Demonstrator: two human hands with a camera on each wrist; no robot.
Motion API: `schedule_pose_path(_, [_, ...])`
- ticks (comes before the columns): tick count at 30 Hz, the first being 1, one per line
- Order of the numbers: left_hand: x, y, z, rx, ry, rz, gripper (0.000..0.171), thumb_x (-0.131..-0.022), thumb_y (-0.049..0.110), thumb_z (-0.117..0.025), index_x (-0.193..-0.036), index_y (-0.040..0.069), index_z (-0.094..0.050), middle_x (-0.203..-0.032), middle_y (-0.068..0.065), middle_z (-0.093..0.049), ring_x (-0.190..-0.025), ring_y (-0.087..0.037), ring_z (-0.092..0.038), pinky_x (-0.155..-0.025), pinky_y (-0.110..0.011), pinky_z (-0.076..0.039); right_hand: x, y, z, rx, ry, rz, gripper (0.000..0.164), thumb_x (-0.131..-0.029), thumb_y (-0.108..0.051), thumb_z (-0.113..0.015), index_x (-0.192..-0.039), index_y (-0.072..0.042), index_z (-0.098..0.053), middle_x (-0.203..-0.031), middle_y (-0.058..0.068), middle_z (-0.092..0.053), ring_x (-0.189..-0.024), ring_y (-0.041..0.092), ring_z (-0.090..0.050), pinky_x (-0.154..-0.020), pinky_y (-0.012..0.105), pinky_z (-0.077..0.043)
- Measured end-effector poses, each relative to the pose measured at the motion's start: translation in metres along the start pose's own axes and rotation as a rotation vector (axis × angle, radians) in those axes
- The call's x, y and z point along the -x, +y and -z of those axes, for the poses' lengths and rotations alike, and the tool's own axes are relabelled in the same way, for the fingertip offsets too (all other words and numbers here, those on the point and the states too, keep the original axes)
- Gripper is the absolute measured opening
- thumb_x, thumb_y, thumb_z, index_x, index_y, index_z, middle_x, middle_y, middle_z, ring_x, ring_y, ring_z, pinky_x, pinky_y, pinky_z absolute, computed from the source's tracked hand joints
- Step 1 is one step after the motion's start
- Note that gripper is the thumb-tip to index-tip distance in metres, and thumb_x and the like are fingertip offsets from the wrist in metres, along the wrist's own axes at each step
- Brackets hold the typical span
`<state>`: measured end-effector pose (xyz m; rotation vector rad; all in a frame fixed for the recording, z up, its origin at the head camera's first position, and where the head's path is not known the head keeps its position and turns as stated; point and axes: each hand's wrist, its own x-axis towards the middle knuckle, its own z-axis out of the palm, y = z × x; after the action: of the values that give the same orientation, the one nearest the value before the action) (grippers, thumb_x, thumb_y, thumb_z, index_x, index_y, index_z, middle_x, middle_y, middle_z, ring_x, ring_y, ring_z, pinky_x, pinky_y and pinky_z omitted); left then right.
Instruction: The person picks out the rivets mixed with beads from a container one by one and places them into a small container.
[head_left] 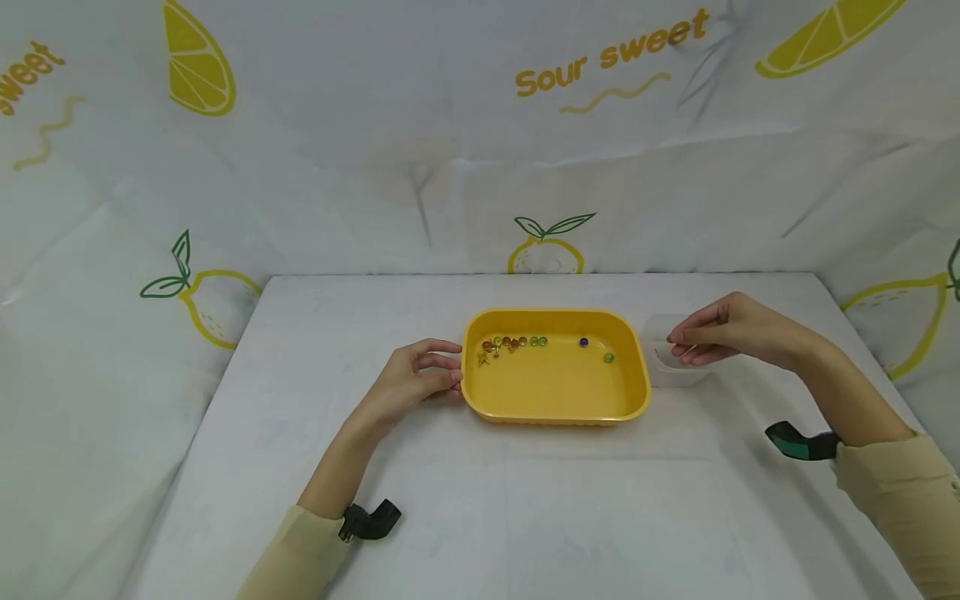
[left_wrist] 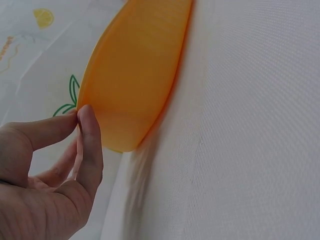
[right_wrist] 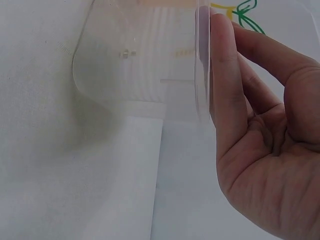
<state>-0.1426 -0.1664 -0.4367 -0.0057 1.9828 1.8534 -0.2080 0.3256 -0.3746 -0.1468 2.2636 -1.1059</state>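
A yellow plastic tray (head_left: 555, 412) sits on the white table. Its left end is at my left hand (head_left: 416, 375), which pinches the rim between thumb and fingertips, as the left wrist view confirms. Inside lie several amber beads (head_left: 507, 342), green beads (head_left: 538, 341), one blue bead (head_left: 583, 342) and a few small gold pieces (head_left: 483, 357). Right beside the tray stands a clear plastic box (head_left: 671, 377). My right hand (head_left: 727, 329) grips its rim; in the right wrist view the clear wall (right_wrist: 135, 75) runs up to the fingers.
White cloth (head_left: 420, 100) with lemon prints hangs behind the table (head_left: 480, 517) and at its sides. Both wrists wear a black camera mount (head_left: 802, 443). Inside the clear box, small gold-coloured specks (right_wrist: 126, 53) show faintly through the wall.
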Motion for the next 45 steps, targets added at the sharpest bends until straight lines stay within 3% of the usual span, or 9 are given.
schedule_pose_path(28, [0.0, 0.001, -0.001, 0.01, -0.017, -0.009, 0.047, -0.1, 0.002, -0.071, -0.145, 0.006, -0.06, -0.124, -0.018, -0.072, -0.093, -0.018, -0.078, -0.091, -0.036, -0.07, -0.002, -0.011, -0.002, -0.003, 0.074, 0.029, 0.043, -0.107, -0.022, -0.07, -0.133, 0.012, -0.068, -0.107, 0.007, -0.084, -0.095, 0.019, -0.083, -0.087, 0.034, -0.07])
schedule_pose_path(45, [0.0, 0.001, 0.0, 0.002, -0.02, -0.011, 0.048, -0.101, 0.004, -0.071, -0.147, 0.007, -0.058, -0.127, -0.02, -0.071, -0.092, -0.018, -0.078, -0.09, -0.034, -0.07, -0.008, -0.03, -0.005, 0.031, 0.078, 0.035, 0.049, -0.107, -0.03, -0.071, -0.138, 0.009, -0.067, -0.112, 0.006, -0.083, -0.096, 0.018, -0.083, -0.088, 0.032, -0.07])
